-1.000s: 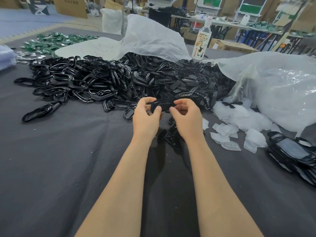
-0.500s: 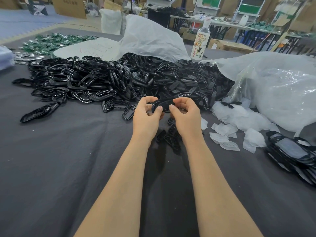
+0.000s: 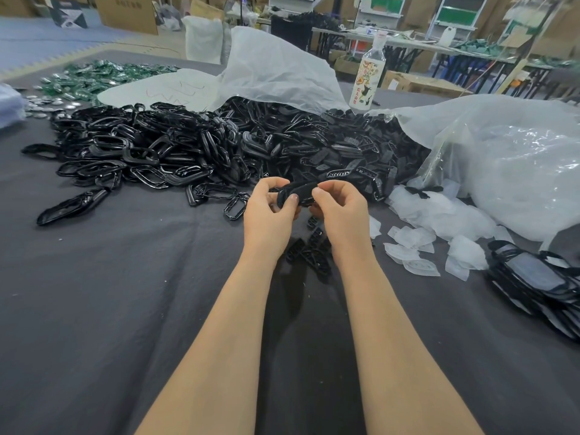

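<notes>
Bottle (image 3: 371, 79) behind parts pile (image 3: 219, 149)

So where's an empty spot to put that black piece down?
Bare grey cloth lies left of the left forearm, below the black pile, and right of the right forearm, before the stacked pieces. Crowded: the pile, and white films beside the right hand.

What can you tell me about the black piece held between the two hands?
The black piece is a small, glossy, elongated part, seemingly plastic. It lies roughly level, held above the grey cloth just in front of the heap of similar black parts. The left hand pinches its left end, thumb on the near face; the right hand grips its right end. Fingers hide much of it.
</notes>
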Available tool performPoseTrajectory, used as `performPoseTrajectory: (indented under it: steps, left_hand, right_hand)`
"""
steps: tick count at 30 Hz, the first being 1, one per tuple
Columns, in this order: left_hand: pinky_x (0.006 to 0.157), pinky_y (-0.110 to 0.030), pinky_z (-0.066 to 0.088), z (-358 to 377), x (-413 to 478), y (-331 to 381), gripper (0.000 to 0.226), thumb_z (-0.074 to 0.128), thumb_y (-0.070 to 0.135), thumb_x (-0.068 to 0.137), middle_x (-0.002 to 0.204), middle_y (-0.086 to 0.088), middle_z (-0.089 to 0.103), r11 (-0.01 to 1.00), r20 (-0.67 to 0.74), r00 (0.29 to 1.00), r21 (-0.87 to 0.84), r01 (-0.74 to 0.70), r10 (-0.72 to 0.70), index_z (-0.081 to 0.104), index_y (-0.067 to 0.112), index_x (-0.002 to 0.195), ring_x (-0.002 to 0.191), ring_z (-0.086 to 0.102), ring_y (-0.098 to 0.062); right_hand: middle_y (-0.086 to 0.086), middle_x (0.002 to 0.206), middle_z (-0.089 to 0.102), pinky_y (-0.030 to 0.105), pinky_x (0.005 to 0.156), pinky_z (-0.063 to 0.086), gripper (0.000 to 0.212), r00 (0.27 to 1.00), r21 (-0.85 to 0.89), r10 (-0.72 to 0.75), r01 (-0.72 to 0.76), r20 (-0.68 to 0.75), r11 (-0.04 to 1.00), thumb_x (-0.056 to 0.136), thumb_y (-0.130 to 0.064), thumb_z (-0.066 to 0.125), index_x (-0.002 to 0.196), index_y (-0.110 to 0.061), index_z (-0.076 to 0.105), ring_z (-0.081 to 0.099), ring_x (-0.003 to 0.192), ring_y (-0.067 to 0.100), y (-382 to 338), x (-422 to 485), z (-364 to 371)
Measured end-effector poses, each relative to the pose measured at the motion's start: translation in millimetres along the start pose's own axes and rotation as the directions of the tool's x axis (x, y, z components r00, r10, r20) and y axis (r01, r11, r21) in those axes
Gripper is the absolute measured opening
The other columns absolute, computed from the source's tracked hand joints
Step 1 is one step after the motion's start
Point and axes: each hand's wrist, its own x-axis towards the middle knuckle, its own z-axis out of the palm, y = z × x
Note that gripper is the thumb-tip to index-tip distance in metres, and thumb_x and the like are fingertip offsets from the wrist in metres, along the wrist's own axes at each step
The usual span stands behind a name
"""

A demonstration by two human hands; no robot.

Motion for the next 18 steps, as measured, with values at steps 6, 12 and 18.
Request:
performPoseTrajectory:
  steps: [6,12,18]
  left_hand:
    - [0.083,-0.038,0.053,0.0,-1.5,-0.6,0.027,0.060,0.013,0.092,0.093,-0.011,0.067,0.993,-0.016,0.999,0.118,-0.029,0.031,0.050,0.037,0.087,0.088,0.065,-0.028]
    - [0.075,-0.024,0.052,0.2,0.9,-3.6,0.026,0.062,0.013,0.091,0.090,-0.005,0.069,0.993,-0.075,0.997,0.114,0.001,0.008,0.050,0.036,0.088,0.085,0.067,-0.022]
    - [0.085,-0.035,0.054,0.6,1.4,-3.4,0.019,0.062,0.012,0.090,0.097,-0.007,0.068,0.996,-0.073,0.997,0.092,0.013,-0.007,0.054,0.026,0.101,0.090,0.067,-0.024]
  right_hand:
    - [0.006,0.101,0.059,0.015,0.078,0.047,0.007,0.988,-0.258,-0.150,0.138,-0.026,0.956,0.086,-0.008,0.062,0.089,-0.014,0.060,0.055,0.079,0.010,-0.7,-3.6,2.7]
    - [-0.005,0.080,0.056,0.005,0.064,0.037,0.013,0.944,-0.395,-0.330,0.312,0.024,0.864,0.086,-0.005,0.063,0.086,-0.013,0.053,0.049,0.065,0.000,-0.3,-7.6,8.6]
    - [-0.012,0.081,0.060,0.010,0.073,0.045,0.009,0.969,-0.339,-0.243,0.240,0.035,0.910,0.087,-0.006,0.062,0.095,-0.012,0.063,0.058,0.075,0.002,1.5,-3.1,5.2]
